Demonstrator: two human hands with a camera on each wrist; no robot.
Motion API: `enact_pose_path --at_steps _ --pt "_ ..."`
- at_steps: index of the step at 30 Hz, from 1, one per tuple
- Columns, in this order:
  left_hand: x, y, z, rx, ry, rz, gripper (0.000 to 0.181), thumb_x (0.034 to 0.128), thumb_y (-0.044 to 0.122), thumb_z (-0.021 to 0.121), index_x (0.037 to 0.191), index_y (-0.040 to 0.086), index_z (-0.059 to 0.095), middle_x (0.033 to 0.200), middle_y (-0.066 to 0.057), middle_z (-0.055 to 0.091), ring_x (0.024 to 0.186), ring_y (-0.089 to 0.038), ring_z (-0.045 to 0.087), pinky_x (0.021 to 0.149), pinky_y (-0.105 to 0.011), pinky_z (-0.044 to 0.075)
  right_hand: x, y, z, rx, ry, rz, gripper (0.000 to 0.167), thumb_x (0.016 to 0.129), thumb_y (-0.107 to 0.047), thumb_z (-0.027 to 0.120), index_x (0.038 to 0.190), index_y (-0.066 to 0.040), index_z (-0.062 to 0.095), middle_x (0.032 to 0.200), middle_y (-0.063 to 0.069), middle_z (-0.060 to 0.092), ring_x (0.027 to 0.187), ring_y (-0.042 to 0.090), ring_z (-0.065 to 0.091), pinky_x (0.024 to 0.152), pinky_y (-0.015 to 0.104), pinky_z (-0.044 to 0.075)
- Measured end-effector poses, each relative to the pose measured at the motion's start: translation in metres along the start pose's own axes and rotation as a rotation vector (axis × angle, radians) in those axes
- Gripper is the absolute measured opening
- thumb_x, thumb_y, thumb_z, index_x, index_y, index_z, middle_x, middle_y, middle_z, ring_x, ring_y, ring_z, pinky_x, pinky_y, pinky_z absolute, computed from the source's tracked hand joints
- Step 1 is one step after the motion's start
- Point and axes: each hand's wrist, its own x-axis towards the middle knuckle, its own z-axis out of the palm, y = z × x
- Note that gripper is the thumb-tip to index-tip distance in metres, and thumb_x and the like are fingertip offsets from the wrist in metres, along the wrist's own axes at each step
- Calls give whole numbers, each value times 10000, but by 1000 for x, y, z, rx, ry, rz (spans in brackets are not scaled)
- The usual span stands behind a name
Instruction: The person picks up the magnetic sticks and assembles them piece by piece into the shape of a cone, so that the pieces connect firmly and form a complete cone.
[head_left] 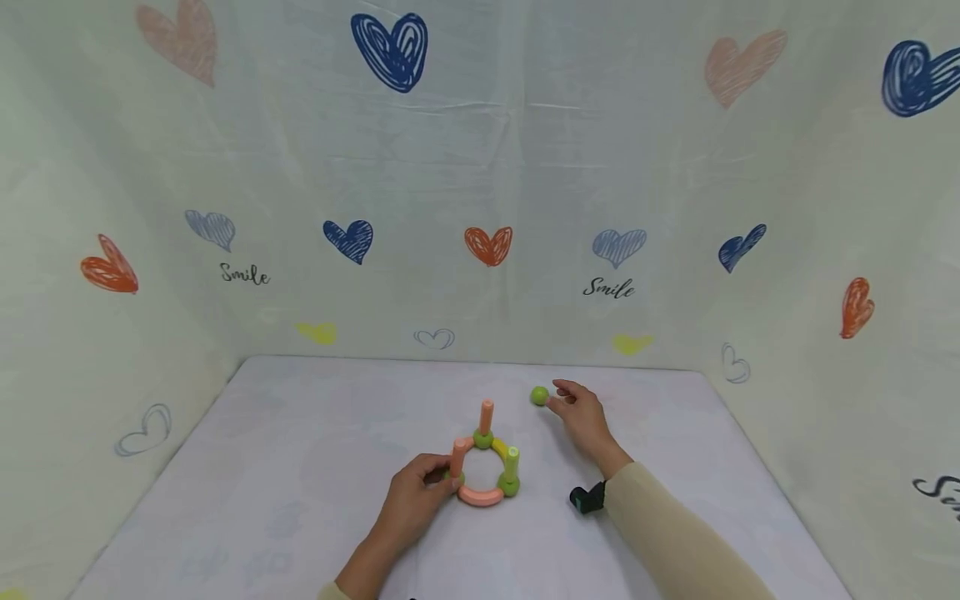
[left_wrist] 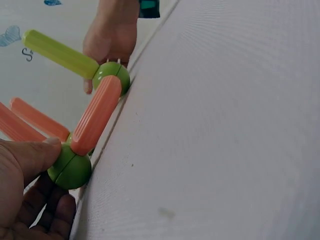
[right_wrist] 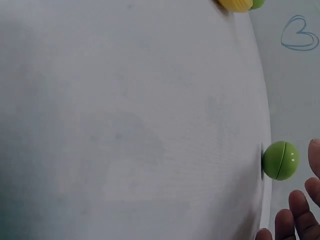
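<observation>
A ring of curved sticks, pink (head_left: 481,497) and yellow (head_left: 500,448), joined by green balls (head_left: 508,485), lies on the table. Two pink sticks (head_left: 487,417) and one light green stick (head_left: 512,463) stand upright from those balls. My left hand (head_left: 415,493) pinches the ring's left green ball (left_wrist: 70,169), thumb on its upper side and fingers beneath. Beyond the ring a loose green ball (head_left: 539,396) rests on the table. Beside it my right hand (head_left: 583,417) has its fingers spread and holds nothing; the right wrist view shows the ball (right_wrist: 280,160) just off the fingertips.
The white table (head_left: 300,433) reaches back to a pale curtain (head_left: 480,167) printed with hearts and the word Smile. A black strap device (head_left: 587,498) sits on my right wrist. Curtain walls also close in on both sides.
</observation>
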Motion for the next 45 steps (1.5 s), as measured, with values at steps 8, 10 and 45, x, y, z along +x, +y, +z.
enact_pose_path --at_steps 8,10,45 --pt "-2 -1 3 -27 -17 39 282 912 204 826 1176 131 759 1159 21 723 1088 -158 667 932 -301 559 9 2 6 -85 -29 -22 519 996 -230 733 1455 -22 605 1367 223 646 1237 378 580 1069 542 474" --pt "-1 -2 4 -27 -19 48 276 915 204 825 1174 133 760 1158 22 722 1088 -159 668 933 -298 560 9 2 6 -105 -31 -22 501 1001 -225 720 1443 -13 615 1365 222 649 1223 376 587 1054 542 480" --pt "-2 -4 -1 -11 32 69 292 922 270 828 1183 152 774 1142 50 723 1050 -124 657 920 -289 557 -19 -48 20 -142 38 -365 393 931 -94 802 1306 -156 702 1306 46 680 1168 255 649 986 497 539"
